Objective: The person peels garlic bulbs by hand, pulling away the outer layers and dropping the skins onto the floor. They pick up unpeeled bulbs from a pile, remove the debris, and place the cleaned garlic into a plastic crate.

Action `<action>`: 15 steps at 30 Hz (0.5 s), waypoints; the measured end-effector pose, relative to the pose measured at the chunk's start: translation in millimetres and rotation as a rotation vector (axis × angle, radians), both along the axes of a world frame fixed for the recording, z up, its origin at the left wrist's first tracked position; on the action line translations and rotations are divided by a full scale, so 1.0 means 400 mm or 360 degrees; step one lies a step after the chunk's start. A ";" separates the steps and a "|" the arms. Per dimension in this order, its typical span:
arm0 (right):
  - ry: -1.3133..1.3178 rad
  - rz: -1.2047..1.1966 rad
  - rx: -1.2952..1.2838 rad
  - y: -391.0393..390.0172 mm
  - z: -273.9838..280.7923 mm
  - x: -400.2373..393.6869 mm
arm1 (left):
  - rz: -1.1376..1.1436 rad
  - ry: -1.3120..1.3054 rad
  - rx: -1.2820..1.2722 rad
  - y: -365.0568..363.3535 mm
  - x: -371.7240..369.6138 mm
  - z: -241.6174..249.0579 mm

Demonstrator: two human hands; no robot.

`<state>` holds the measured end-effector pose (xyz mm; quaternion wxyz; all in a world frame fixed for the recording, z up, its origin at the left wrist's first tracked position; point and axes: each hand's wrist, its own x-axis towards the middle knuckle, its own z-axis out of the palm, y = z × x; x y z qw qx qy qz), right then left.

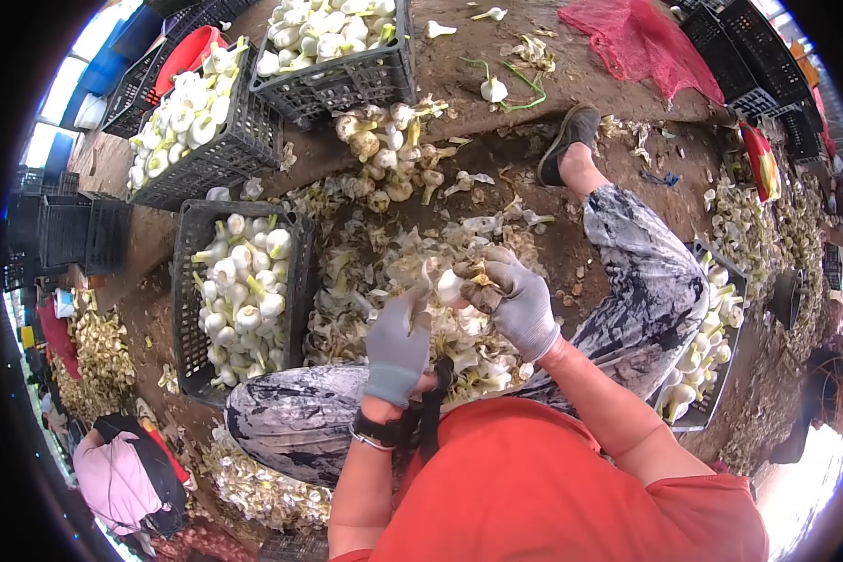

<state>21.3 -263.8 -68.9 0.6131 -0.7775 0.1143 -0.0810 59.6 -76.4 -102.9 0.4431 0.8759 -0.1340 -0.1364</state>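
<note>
A white garlic bulb (450, 287) is between my two gloved hands, above a heap of loose garlic skins (351, 314). My left hand (398, 342), in a grey glove, is closed at the bulb's left side, its fingertips partly hidden. From the other side my right hand (517, 302), in a soiled grey glove, closes on the bulb, with brownish skin at its fingers. To the left stands a black crate (185, 309) of cleaned garlic bulbs (244, 290). Beyond the skins lies a pile of untrimmed garlic bulbs (389, 155).
More garlic-filled crates stand ahead, one black crate (332, 89) and another (220, 159) beside it. A further crate (712, 403) is by my right leg. Red netting (642, 42) lies on the dirt floor. Another person (122, 482) is at the lower left.
</note>
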 end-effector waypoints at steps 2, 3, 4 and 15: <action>0.0057 -0.0024 -0.0053 0.001 -0.002 0.017 | 0.0010 0.0190 -0.0012 0.003 0.015 -0.007; 0.0070 -0.0018 -0.0061 -0.005 -0.015 0.029 | 0.0009 0.0367 -0.0028 -0.001 0.026 -0.008; 0.0011 -0.0028 -0.0187 -0.013 -0.039 0.044 | 0.0015 0.0380 -0.0039 -0.007 0.037 0.000; 0.0099 -0.0435 -0.1137 -0.300 -0.304 0.578 | 0.0007 0.0787 -0.0021 -0.086 0.094 -0.082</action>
